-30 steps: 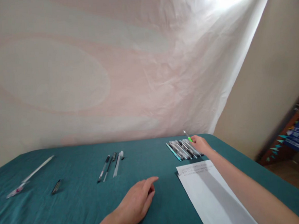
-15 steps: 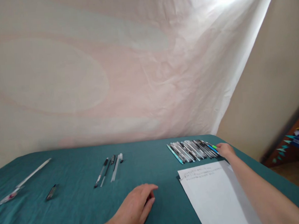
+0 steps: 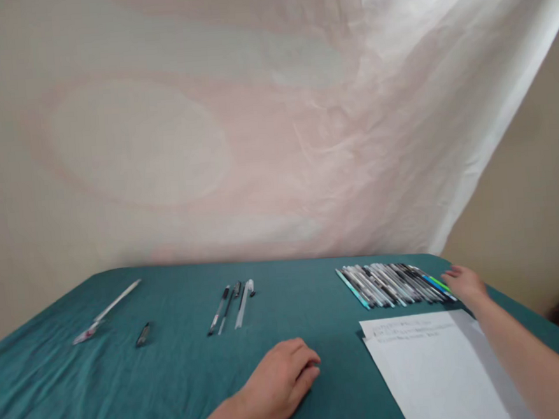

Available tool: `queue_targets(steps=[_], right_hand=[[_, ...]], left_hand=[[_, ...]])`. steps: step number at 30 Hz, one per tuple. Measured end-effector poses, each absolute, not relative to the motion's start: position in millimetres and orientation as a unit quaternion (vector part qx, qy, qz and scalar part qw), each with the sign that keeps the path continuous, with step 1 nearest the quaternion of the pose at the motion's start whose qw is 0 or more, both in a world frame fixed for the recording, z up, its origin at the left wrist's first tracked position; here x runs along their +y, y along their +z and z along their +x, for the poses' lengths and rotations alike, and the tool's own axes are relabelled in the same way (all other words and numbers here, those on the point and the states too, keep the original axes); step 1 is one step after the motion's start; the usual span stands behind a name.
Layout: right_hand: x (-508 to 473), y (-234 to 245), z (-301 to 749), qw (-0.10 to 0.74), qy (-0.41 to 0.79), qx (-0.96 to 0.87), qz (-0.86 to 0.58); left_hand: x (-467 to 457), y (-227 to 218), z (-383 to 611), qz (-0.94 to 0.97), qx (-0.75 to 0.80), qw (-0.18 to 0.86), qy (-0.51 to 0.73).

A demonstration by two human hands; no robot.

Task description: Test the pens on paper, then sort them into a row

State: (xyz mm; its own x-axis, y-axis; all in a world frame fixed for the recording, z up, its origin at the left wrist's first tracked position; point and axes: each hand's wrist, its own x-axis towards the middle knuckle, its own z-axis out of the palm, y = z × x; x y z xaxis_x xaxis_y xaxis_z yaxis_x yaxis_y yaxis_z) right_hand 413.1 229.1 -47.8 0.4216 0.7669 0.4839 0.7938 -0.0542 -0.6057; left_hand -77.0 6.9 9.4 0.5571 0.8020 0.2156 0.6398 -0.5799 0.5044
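My left hand (image 3: 286, 381) rests on the green cloth with its fingers loosely bent and nothing in them. To the far right, my right hand (image 3: 464, 284) is at the end of a row of pens (image 3: 385, 285), its fingertips beside a bright green pen (image 3: 438, 282). Its fingers look slightly apart, and I see nothing held in them. A blue pen (image 3: 432, 282) lies beside the green one. Most pens in the row are clear, grey or black, with a mint-coloured pen (image 3: 352, 288) at its left end. My right forearm passes over the edge of some white paper sheets (image 3: 439, 371).
Left of centre lie a clear pen with a dark grip (image 3: 218, 311), a thin refill (image 3: 226, 312), a clear barrel (image 3: 241, 306) and small caps. Farther left are a dark cap-like piece (image 3: 143, 334) and a white stick (image 3: 118, 300). A hanging sheet (image 3: 274, 139) stands behind the table.
The view has turned left, so the things on the table appear farther right. My left fingers have curled in more. My right hand shows slightly apart from the green pen, which is more visible.
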Motion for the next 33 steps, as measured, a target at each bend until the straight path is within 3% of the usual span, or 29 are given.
queue_targets(steps=[3,8,12,17,24,33], right_hand=[[242,-34,380,0.424,0.001,-0.540,-0.727],[234,-13,245,0.428,0.106,-0.671,-0.596],[179,-5,123,0.358,0.196,-0.808,-0.426],[134,-9,28,0.279,0.173,-0.897,-0.296],[162,-24,-34,0.258,0.114,-0.916,-0.286],[180,-39,-50,0.201,0.128,-0.932,-0.274]], left_hand=[[5,10,-77,0.865,0.416,0.179,0.214],[6,4,-82,0.847,0.449,0.142,0.244],[23,-7,-104,0.788,0.529,0.072,0.307],[45,-13,-140,0.722,0.607,0.004,0.331],[49,-17,-146,0.708,0.668,-0.015,0.228],[50,-26,-142,0.689,0.704,-0.074,0.155]])
